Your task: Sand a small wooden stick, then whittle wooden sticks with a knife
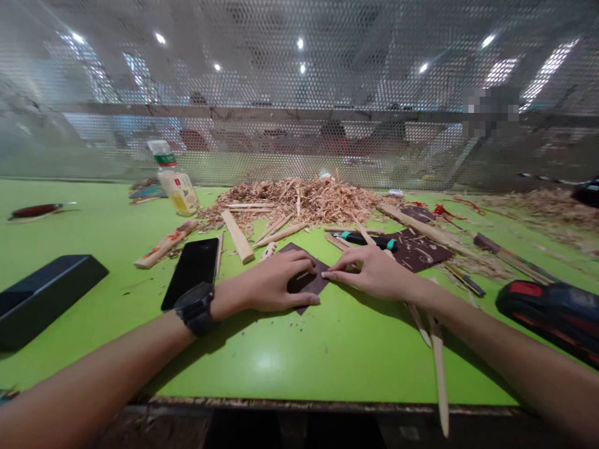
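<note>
My left hand [276, 284] lies on a dark brown sheet of sandpaper [311, 280] on the green table [281, 355], fingers curled over the sheet with the thumb along its near edge. A black watch [196, 307] is on that wrist. My right hand [374, 271] rests beside it, fingers stretched out flat, the fingertips touching the sheet's right edge. Thin wooden sticks [437, 358] lie under my right forearm and reach past the table's front edge.
A pile of wood shavings [299, 199] and cut wooden strips [238, 236] lie behind the hands. A black phone [191, 271], a bottle [175, 184], a teal-banded knife [365, 239], more sandpaper [421, 249], a dark box [42, 296] and a red-black tool [552, 312] surround them. A mesh screen [299, 93] backs the table.
</note>
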Demonstrator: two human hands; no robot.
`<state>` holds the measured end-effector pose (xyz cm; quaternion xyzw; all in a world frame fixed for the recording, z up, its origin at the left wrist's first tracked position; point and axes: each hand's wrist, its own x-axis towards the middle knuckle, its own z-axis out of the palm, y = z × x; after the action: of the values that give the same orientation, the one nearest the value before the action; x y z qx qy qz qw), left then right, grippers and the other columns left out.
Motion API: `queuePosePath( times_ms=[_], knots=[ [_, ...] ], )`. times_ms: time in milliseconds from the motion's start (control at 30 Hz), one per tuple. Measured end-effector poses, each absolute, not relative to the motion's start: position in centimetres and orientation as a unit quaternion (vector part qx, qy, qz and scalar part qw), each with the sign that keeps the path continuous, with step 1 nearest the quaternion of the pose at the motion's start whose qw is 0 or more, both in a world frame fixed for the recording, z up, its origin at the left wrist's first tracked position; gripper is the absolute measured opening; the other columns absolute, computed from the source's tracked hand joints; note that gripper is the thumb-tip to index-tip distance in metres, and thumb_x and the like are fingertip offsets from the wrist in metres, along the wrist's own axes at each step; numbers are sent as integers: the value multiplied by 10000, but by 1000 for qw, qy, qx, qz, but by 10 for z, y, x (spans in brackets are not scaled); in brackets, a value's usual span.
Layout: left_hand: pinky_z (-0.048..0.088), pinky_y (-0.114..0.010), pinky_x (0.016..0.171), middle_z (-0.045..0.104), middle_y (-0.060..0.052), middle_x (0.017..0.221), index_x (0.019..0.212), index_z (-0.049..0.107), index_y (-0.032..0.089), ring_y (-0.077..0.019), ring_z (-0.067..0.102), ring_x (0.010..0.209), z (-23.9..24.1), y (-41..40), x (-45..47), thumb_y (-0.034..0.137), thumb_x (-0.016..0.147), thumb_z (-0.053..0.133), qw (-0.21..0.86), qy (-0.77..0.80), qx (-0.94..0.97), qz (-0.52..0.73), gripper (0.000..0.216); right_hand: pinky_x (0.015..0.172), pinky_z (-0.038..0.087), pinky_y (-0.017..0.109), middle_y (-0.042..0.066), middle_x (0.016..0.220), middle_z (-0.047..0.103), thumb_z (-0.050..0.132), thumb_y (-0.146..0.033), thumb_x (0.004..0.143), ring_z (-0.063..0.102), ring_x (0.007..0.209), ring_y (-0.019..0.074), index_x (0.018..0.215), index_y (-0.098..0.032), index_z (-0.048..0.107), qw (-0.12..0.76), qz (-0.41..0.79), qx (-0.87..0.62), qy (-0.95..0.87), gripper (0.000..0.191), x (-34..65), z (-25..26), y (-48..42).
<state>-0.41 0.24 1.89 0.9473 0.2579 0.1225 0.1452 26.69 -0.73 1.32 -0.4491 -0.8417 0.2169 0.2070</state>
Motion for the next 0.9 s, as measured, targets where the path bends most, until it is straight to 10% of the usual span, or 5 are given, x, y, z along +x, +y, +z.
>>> queuePosePath(
  times_ms=[500,900],
  knots=[
    [526,-452,1057,671,-160,1354,1297,671,186,-311,660,1212,21,2,-6,489,960,726,163,241,948,127,456,811,524,392,66,1042,838,672,-472,1007,724,902,248,1025,-249,877,204,159,-471,-843,304,265,17,-9],
    [540,-351,906,767,-90,1168,1307,664,219,-247,719,1046,16,-9,3,400,1001,710,158,249,899,324,359,539,347,248,-28,745,614,644,-708,960,456,567,83,937,-186,682,264,509,-415,-706,524,260,26,-18]
  ],
)
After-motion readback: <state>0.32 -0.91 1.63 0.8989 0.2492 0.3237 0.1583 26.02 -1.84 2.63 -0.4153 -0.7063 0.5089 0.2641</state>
